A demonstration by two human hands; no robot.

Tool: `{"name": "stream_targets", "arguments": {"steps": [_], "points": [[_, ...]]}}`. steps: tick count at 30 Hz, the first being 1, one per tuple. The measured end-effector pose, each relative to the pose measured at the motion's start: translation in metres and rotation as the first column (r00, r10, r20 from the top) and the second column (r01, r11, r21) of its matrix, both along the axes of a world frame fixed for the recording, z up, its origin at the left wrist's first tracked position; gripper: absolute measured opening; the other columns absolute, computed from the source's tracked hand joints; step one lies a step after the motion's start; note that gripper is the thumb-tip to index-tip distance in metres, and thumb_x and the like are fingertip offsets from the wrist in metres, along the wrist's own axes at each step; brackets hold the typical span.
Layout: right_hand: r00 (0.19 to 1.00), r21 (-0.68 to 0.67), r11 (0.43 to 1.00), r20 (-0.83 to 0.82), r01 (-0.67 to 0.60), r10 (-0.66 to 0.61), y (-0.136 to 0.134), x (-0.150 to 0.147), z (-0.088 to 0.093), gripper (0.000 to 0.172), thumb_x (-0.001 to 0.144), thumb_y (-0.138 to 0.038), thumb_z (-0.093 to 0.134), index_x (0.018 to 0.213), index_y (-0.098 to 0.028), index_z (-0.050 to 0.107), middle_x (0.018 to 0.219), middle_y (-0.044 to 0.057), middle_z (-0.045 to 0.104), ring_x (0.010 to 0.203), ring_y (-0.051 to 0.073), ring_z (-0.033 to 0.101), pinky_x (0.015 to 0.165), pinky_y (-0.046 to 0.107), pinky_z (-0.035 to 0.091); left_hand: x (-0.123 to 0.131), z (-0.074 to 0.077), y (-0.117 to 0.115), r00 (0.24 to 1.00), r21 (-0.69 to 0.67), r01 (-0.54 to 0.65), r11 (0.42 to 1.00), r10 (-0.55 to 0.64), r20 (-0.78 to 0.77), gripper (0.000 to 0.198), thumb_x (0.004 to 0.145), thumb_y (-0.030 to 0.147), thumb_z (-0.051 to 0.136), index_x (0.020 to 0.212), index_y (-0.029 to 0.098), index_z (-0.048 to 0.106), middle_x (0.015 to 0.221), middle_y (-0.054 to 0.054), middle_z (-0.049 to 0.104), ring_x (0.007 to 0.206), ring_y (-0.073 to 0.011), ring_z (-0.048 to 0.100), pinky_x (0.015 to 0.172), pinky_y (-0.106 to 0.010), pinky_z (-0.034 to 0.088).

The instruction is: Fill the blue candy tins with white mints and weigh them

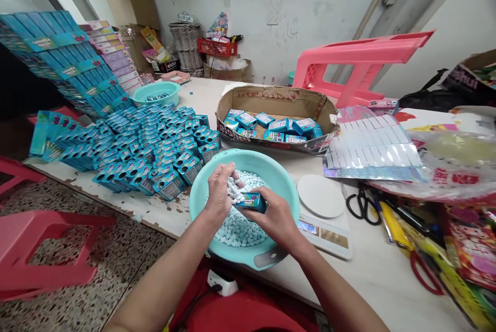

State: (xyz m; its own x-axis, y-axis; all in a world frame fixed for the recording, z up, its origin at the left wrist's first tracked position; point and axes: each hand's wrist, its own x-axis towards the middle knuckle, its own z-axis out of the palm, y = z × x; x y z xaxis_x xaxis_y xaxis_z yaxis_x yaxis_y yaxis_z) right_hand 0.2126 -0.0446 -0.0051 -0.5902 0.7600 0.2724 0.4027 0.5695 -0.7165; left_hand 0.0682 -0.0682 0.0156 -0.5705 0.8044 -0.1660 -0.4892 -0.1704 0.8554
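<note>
A turquoise basin in front of me holds a heap of small white and pale blue candies. Over it, my left hand is closed round a handful of candies, some showing between the fingers and at the box. My right hand grips a small blue candy box, tilted on its side with its end toward the left hand. Candies appear at the box's left end; I cannot see how full it is inside.
Rows of blue boxes crowd the table's left, with stacked display cartons behind. A cardboard tray with several blue boxes lies beyond the basin. To the right are a scale, black scissors and silvery sheets.
</note>
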Motion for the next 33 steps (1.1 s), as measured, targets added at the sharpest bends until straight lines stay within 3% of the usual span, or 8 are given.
{"name": "stream_targets", "arguments": {"steps": [6,11,16,21,33], "points": [[1.000,-0.070,0.998,-0.003,-0.002,0.001,0.002,-0.002,-0.002,0.030,0.070,-0.030,0.071,0.098,-0.025,0.062,0.096,0.002,0.070,0.087,0.025,0.065,0.075,0.034,0.047,0.005,0.002,0.002,0.997,-0.075,0.051,0.996,-0.055,-0.051,0.035,0.067,0.045,0.071,0.071,0.017,0.050,0.064,0.004,0.056,0.052,-0.0108,0.058,0.047,-0.022,0.046],[0.999,-0.149,0.989,-0.036,-0.010,0.004,0.005,-0.002,-0.001,0.030,0.068,-0.030,0.071,0.096,-0.025,0.062,0.092,0.000,0.070,0.084,0.022,0.064,0.075,0.032,0.046,0.006,0.003,0.005,0.990,-0.024,0.065,0.998,-0.067,-0.120,0.034,0.071,0.044,0.068,0.067,0.017,0.048,0.055,0.005,0.052,0.049,-0.0110,0.056,0.049,-0.023,0.047],[0.999,-0.176,0.984,-0.041,0.008,-0.016,0.008,-0.001,0.002,0.030,0.068,-0.030,0.071,0.096,-0.024,0.062,0.090,0.000,0.069,0.081,0.021,0.063,0.074,0.031,0.045,0.009,0.004,0.010,0.993,-0.046,0.032,0.998,-0.037,-0.115,0.033,0.068,0.043,0.070,0.070,0.017,0.052,0.062,0.003,0.058,0.050,-0.0112,0.058,0.049,-0.022,0.045],[0.999,-0.216,0.976,-0.036,0.030,-0.038,0.011,0.002,0.006,0.029,0.067,-0.028,0.072,0.093,-0.023,0.061,0.084,-0.001,0.068,0.077,0.019,0.062,0.071,0.029,0.044,0.012,0.005,0.011,0.985,-0.007,0.076,0.997,-0.076,-0.156,0.030,0.073,0.041,0.067,0.067,0.017,0.051,0.052,0.002,0.056,0.050,-0.0117,0.057,0.054,-0.023,0.046],[0.998,-0.256,0.966,-0.038,0.039,-0.051,0.011,0.002,0.013,0.028,0.066,-0.027,0.073,0.092,-0.022,0.063,0.083,-0.001,0.068,0.077,0.019,0.062,0.072,0.029,0.044,0.015,0.006,0.011,0.974,0.031,0.101,0.994,-0.093,-0.206,0.025,0.079,0.037,0.061,0.068,0.016,0.052,0.055,0.002,0.056,0.050,-0.0101,0.053,0.053,-0.022,0.043]]}}
